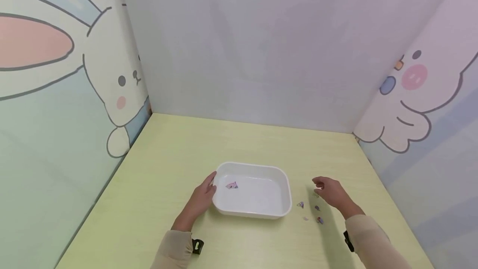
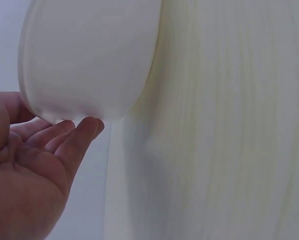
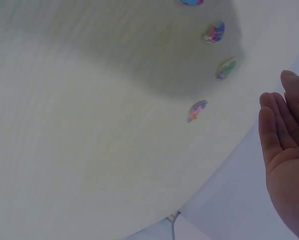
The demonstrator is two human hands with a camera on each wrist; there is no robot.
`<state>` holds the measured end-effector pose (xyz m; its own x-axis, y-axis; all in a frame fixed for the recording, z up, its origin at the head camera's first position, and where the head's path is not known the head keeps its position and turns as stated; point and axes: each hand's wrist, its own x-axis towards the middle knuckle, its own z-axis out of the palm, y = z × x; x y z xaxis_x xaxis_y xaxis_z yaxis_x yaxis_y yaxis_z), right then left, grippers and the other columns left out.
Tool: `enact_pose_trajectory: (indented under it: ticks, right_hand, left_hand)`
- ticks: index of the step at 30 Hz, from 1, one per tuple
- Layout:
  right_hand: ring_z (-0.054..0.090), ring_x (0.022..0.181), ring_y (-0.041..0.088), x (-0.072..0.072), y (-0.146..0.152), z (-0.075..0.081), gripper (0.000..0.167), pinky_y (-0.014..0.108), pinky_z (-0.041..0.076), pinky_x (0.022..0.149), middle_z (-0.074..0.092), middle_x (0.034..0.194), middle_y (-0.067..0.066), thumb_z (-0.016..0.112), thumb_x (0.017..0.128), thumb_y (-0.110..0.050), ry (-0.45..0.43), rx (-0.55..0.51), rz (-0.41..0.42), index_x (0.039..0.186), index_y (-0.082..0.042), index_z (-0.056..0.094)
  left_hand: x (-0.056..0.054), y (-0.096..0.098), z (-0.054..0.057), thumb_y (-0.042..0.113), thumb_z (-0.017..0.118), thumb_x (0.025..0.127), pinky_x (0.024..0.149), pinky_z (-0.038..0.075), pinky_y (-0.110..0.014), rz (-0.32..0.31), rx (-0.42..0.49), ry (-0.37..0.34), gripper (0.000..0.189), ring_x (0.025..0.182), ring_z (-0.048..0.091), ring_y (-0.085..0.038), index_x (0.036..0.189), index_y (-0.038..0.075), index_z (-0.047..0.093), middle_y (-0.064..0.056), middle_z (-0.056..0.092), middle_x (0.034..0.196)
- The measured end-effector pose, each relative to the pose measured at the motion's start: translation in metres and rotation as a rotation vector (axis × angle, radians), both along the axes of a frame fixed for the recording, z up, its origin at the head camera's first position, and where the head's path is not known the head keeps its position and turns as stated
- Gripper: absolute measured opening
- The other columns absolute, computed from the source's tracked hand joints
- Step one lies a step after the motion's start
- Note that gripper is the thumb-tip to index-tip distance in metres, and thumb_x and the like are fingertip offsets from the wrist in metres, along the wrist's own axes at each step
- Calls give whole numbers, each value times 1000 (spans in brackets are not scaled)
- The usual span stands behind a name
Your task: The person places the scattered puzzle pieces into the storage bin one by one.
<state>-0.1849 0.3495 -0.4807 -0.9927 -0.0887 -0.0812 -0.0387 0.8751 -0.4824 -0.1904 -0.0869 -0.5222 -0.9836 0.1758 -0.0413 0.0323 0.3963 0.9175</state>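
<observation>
A white rectangular tray point(image 1: 254, 213) stands on the table, with a small flat pinkish patterned piece point(image 1: 232, 185) lying inside at its left. My left hand point(image 1: 199, 198) touches the tray's left end; in the left wrist view its fingertips point(image 2: 92, 125) rest against the outer wall. Off to the right, my right hand point(image 1: 332, 194) hovers over the table, its fingers loosely bent and nothing visible between them. Several small colourful pieces lie below and left of it, among them a red and purple one point(image 1: 320, 220) and a pink and orange one point(image 3: 196, 111).
The pale yellow table point(image 1: 179, 144) ends at a plain grey back wall point(image 1: 242, 53). A left side panel with a rabbit drawing point(image 1: 112, 86) and a right side panel with a pig drawing point(image 1: 422, 94) border it. Dark wrist straps point(image 1: 198, 246) sit at both sleeves.
</observation>
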Motion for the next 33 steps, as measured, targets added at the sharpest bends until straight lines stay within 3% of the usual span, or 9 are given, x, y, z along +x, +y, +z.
enact_pose_trajectory:
  ticks: [9, 15, 24, 33]
  right_hand:
    - [61, 100, 41, 5, 8, -18, 31, 48, 54, 83, 65, 105, 24, 65, 87, 6, -37, 14, -42, 116, 14, 60]
    - [61, 97, 38, 6, 9, -21, 31, 48, 53, 81, 65, 101, 20, 66, 86, 4, -59, 2, -79, 115, 14, 60]
    - [62, 91, 36, 4, 8, -27, 28, 47, 53, 80, 66, 93, 15, 72, 83, 1, -28, 22, -94, 107, 13, 63]
    - [62, 85, 30, 5, 7, -31, 20, 45, 53, 76, 64, 87, 10, 71, 83, 4, -17, 7, -117, 102, 10, 64]
  left_hand:
    - [1, -2, -1, 12, 46, 102, 107, 32, -57, 4, 3, 1, 49, 128, 46, -41, 150, 7, 37, -23, 44, 144]
    - [1, -2, -2, 13, 45, 103, 108, 31, -57, 8, 3, -1, 49, 130, 43, -41, 150, 7, 37, -23, 42, 146]
    - [1, 1, -1, 12, 45, 102, 109, 30, -55, 13, 9, -21, 50, 130, 43, -39, 151, 7, 36, -21, 41, 147]
    - [1, 3, 1, 13, 45, 102, 109, 30, -55, 12, 21, -31, 51, 131, 43, -39, 151, 6, 34, -20, 40, 148]
